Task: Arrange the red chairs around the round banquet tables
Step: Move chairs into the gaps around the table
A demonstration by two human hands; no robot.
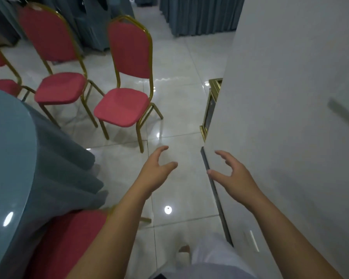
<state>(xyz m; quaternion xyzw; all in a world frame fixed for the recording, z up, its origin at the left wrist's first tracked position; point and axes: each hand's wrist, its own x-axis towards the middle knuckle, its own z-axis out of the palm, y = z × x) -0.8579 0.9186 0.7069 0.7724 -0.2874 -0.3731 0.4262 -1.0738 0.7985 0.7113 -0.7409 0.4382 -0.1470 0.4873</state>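
Both hands reach out over the shiny tile floor (179, 109). The left hand (155, 174) is open with bent fingers and holds nothing. The right hand (234, 174) is open too, near a white wall (290, 97). The front red chair (122, 106) stands ahead of the left hand, not touching it. The second red chair (59, 88) stands left of it, by the round table (6, 158). The low red chair (69, 238) sits right beside the table's cloth.

Glossy floor tiles (175, 101), gilt metal chair (125, 77) frames, seemingly cloth-padded seats.

A row of chairs (121, 106) stands beyond the round table (6, 148) at left, with a wall (290, 97) at right.
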